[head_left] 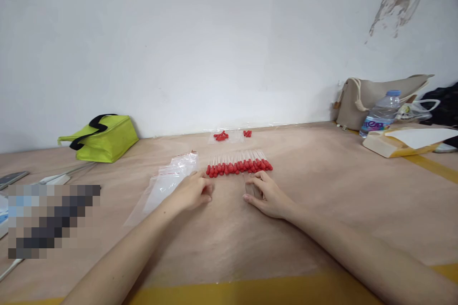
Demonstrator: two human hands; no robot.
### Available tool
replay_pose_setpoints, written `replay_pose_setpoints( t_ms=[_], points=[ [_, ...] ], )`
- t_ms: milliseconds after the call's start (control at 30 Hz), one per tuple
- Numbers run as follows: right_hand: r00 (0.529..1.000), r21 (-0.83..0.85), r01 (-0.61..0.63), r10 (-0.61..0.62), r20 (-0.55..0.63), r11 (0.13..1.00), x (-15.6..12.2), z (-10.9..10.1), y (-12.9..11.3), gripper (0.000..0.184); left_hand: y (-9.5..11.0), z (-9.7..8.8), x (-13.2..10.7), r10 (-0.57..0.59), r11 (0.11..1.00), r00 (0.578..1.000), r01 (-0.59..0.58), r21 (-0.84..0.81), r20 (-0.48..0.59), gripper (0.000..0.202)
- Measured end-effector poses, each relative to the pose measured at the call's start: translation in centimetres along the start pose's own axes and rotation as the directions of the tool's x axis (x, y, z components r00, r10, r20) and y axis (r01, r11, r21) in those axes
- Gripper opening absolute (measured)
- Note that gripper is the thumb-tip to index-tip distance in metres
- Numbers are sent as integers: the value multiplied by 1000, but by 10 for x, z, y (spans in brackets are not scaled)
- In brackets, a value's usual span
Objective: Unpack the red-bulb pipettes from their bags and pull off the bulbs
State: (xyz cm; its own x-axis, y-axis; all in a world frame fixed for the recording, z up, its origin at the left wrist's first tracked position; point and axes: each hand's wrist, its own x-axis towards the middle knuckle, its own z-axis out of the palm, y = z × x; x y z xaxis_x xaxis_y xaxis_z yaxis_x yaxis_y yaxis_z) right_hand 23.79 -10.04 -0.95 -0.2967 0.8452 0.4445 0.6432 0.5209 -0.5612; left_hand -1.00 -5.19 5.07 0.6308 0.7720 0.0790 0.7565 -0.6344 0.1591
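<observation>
A row of slim clear droppers (239, 167) with red bulbs lies on the brown-covered table, the bulbs facing me. My left hand (195, 190) rests just left of and below the row, fingers loosely bent, thumb apart, nothing visible in it. Beside it on the left is an overlapping stack of clear zip bags (166, 186). My right hand (268, 195) lies below the right part of the row, with a gap between thumb and fingers and nothing visible held. Farther back, several loose red bulbs (221, 136) sit on a clear bag (234, 137), with a smaller red group (247, 133) beside them.
A lime-green bag (114, 140) with a black strap stands at the left by the wall. On the right are a beige bag (361, 100), a water bottle (381, 114) and an opened envelope (404, 143). A phone (12, 179) lies at the far left, near a pixelated patch.
</observation>
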Motion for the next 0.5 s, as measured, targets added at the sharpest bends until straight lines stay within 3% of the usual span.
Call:
replay_pose_setpoints(
  t_ms=[100,200,333,500],
  points=[
    [1000,5,0,0,-6,1000,0,0,0,29,-10,-14,0,-80,997,997,80,21,21,11],
    [1000,7,-3,3,-24,1000,0,0,0,26,-22,-19,4,-177,984,983,177,-8,-55,15],
    [1000,16,-1,1,-23,1000,0,0,1,26,-32,-8,14,-302,953,931,297,-57,-206,20],
    [999,35,33,-34,30,999,0,0,2,31,-32,10,29,-256,967,943,247,-67,-212,20]
  ],
)
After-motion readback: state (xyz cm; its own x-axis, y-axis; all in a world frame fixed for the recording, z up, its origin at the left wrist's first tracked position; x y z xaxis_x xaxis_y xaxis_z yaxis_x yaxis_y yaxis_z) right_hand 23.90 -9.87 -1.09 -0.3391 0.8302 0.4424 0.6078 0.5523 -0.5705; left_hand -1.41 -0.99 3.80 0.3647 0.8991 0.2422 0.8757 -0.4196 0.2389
